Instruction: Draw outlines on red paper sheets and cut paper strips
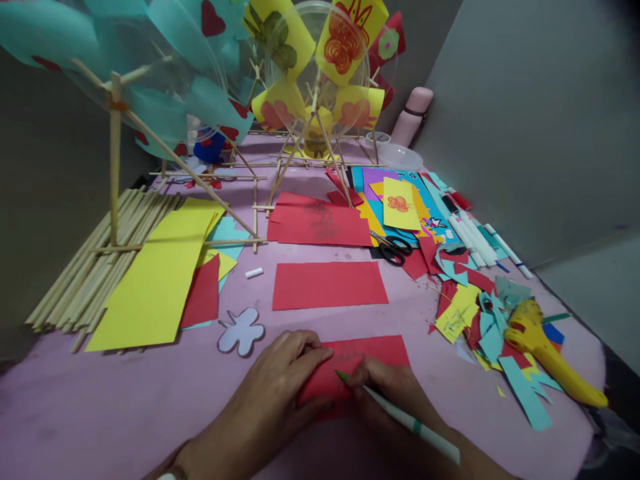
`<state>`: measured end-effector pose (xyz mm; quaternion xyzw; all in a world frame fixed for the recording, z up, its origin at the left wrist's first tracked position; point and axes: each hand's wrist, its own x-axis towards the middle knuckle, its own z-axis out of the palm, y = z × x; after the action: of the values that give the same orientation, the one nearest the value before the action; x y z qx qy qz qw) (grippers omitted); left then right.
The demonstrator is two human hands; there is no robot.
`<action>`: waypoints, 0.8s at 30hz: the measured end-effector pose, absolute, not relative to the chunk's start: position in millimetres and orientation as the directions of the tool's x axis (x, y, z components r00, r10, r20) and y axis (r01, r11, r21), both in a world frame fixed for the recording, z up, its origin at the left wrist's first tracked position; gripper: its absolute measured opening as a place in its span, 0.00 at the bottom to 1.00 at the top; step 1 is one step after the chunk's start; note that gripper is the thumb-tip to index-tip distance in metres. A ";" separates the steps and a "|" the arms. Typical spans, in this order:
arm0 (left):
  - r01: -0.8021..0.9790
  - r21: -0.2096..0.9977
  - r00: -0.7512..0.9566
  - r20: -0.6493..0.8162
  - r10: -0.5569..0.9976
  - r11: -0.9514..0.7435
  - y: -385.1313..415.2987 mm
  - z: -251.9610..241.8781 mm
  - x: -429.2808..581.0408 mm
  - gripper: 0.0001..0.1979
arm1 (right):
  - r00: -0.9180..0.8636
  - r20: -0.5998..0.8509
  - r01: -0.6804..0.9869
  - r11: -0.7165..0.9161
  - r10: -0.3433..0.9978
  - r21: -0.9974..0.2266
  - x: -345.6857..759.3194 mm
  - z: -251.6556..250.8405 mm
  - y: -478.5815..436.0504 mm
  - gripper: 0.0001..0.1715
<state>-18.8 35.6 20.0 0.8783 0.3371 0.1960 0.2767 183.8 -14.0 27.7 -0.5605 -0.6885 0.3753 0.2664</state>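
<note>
My right hand (393, 390) grips a green felt-tip marker (415, 425) with a white barrel, its green tip at the surface of a red paper rectangle (387, 350). Faint dark lines are drawn on this paper near the tip. Resting on the paper's left side is my left hand (280, 377), thumb and fingers apart, pressing it to the table. A white flower-shaped cutout (241, 332) lies just left of that hand, with a small white cap-like piece (254, 273) farther back. Beyond my hands lies a plain red rectangle (330, 285), and behind it a red sheet with a dark drawing (320, 220).
Wooden sticks (75, 267) and yellow sheets (160, 280) lie left. Stick-framed wheels with yellow cards (280, 33) and blue cards (170, 107) stand behind. At right are scissors (393, 250), paper scraps (493, 327), a yellow glue gun (550, 353), markers (473, 237) and a pink bottle (413, 117).
</note>
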 end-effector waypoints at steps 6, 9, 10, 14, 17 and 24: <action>0.488 0.608 0.682 0.181 0.708 -0.626 36.2 19.8 -18.7 0.23 | -0.208 -0.044 0.570 0.085 0.977 -0.818 183.9 30.3 -15.3 0.10; 0.486 0.612 0.690 0.169 0.704 -0.623 36.2 19.5 -18.6 0.23 | -0.192 -0.079 0.560 0.043 0.978 -0.828 184.7 32.0 -15.7 0.09; 0.485 0.614 0.692 0.165 0.703 -0.622 36.4 19.6 -18.5 0.23 | -0.186 -0.097 0.558 0.024 0.978 -0.829 184.9 32.7 -15.8 0.08; 0.486 0.616 0.701 0.149 0.698 -0.620 37.2 20.9 -17.9 0.22 | -0.177 -0.122 0.547 -0.006 0.977 -0.837 185.3 34.3 -15.8 0.08; 0.488 0.619 0.702 0.140 0.698 -0.615 37.1 21.7 -17.7 0.22 | -0.173 -0.103 0.519 0.002 0.979 -0.855 185.3 33.9 -15.7 0.08; 0.484 0.615 0.701 0.154 0.696 -0.623 36.8 22.1 -17.4 0.22 | -0.145 -0.121 0.475 -0.038 0.982 -0.879 184.7 34.2 -16.7 0.07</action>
<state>-17.4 36.8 22.1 0.8799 0.3353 0.1928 0.2760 184.7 -16.7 34.2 -0.5818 -0.6262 0.4248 0.2982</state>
